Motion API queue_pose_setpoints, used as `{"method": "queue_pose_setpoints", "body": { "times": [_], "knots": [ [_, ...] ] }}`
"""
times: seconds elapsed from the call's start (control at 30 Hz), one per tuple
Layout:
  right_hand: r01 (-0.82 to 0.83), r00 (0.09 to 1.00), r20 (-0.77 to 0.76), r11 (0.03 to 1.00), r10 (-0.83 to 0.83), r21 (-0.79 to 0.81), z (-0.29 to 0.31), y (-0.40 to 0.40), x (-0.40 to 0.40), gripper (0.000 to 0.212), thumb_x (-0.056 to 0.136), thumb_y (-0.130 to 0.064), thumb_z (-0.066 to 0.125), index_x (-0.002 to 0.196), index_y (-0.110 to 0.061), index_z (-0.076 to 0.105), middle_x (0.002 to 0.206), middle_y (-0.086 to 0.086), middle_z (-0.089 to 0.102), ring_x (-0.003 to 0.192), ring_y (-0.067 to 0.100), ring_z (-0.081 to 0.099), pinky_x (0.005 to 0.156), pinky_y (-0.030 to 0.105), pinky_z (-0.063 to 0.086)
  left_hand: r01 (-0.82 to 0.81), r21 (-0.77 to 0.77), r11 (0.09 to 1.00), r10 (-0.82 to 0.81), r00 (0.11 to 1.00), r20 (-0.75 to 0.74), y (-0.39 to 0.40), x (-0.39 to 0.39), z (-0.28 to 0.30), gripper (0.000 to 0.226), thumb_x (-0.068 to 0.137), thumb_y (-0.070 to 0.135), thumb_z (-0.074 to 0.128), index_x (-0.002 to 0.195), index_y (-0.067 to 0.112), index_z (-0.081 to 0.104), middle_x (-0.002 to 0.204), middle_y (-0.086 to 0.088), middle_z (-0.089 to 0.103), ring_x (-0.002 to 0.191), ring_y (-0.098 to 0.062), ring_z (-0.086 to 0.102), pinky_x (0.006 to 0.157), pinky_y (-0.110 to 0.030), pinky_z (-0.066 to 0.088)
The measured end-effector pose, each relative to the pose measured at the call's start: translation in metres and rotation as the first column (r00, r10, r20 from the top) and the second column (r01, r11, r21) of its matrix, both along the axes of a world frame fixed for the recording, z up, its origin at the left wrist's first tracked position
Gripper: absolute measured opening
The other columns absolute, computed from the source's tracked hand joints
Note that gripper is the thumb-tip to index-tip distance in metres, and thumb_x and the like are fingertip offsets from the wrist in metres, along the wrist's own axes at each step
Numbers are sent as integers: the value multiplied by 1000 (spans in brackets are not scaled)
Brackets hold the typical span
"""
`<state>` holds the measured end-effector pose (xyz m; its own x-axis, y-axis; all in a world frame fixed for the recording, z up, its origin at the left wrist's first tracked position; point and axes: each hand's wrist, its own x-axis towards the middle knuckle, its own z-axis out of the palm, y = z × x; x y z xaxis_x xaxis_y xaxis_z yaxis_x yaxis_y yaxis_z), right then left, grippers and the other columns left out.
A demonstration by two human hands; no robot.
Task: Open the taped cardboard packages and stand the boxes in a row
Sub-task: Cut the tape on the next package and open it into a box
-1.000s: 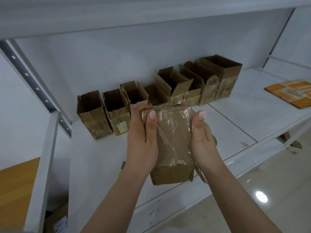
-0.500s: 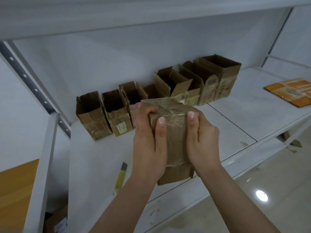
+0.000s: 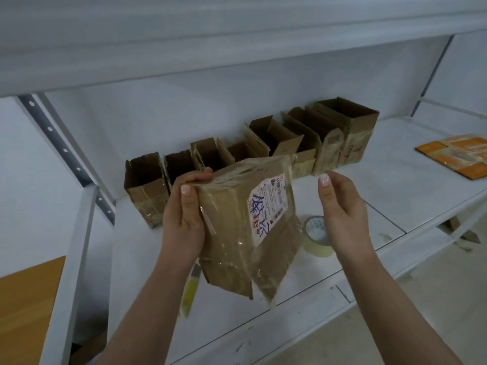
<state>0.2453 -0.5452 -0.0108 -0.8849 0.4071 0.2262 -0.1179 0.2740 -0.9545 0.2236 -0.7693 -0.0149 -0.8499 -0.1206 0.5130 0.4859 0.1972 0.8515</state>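
The left hand (image 3: 184, 222) grips the package (image 3: 245, 227) at its upper left edge, thumb on the near face and fingers curled over the top. The package is held in the air above the shelf (image 3: 382, 196), tilted, its lower end toward the camera. It is wrapped in clear tape; a white label (image 3: 267, 206) with blue handwriting sits on the upper right of the near face.

The right hand (image 3: 342, 209) holds nothing. It is apart from the package, just to its right, with fingers loosely curled and the thumb raised.

Behind the package, opened boxes (image 3: 263, 148) stand in a row along the back of the shelf, tops open, flaps up. The leftmost box (image 3: 146, 188) stands near the shelf upright (image 3: 66, 154).

A tape roll (image 3: 317, 235) lies on the shelf between the package and the right hand. A yellow-handled tool (image 3: 191, 291), probably a cutter, lies on the shelf below the left wrist, partly hidden. Flat orange cardboard (image 3: 458, 155) lies at the far right of the shelf.
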Motion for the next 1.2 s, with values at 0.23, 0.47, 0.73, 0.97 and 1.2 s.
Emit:
{"method": "queue_pose_setpoints", "body": {
  "times": [0.23, 0.47, 0.73, 0.97, 1.2],
  "knots": [
    [-417, 874, 113, 850, 472, -322, -3, 30, -13, 100, 63, -64, 79, 138, -5, 48, 129, 10, 63, 110, 21, 65, 83, 18, 56, 233, 53, 971, -236, 969, 71, -15, 0, 10, 53, 95, 66, 22, 112, 33, 61, 128, 1, 63, 124, -20, 57, 100, -43, 47],
    [-545, 796, 13, 725, 606, -421, -16, 29, -8, 102, 44, -64, 88, 115, 4, 60, 100, 16, 74, 90, 28, 73, 70, 32, 59, 148, 82, 986, -157, 981, 112, -12, -5, 2, 28, 107, 12, 33, 114, 21, 58, 109, 3, 71, 101, -17, 69, 83, -33, 57],
    [-194, 971, 86, 949, 221, -250, -6, 7, -8, 74, 58, -53, 79, 116, -10, 61, 95, 5, 72, 80, 12, 72, 58, 31, 58, -281, 101, 955, 273, 959, 81, 10, -4, -3, 21, 97, 11, 53, 116, 16, 59, 109, 4, 63, 100, -5, 60, 88, -24, 51],
    [-132, 989, 50, 988, 136, -81, -5, -16, -8, 107, 47, -68, 84, 132, -16, 43, 117, -7, 61, 107, 11, 63, 86, 39, 58, 67, -198, 978, -53, 996, 76, 64, 11, -6, 51, 92, 59, 39, 142, 59, 28, 157, 8, 24, 145, -4, 22, 114, -39, 36],
    [-216, 976, -23, 963, 215, -163, -4, -17, 3, 105, 53, -70, 71, 141, -24, 39, 124, -13, 56, 109, 2, 60, 81, 21, 56, 329, 24, 944, -330, 940, 84, 68, 16, -3, 88, 82, 76, 48, 152, 30, 24, 153, 15, 32, 141, 1, 31, 105, -18, 40]
  ]
}}
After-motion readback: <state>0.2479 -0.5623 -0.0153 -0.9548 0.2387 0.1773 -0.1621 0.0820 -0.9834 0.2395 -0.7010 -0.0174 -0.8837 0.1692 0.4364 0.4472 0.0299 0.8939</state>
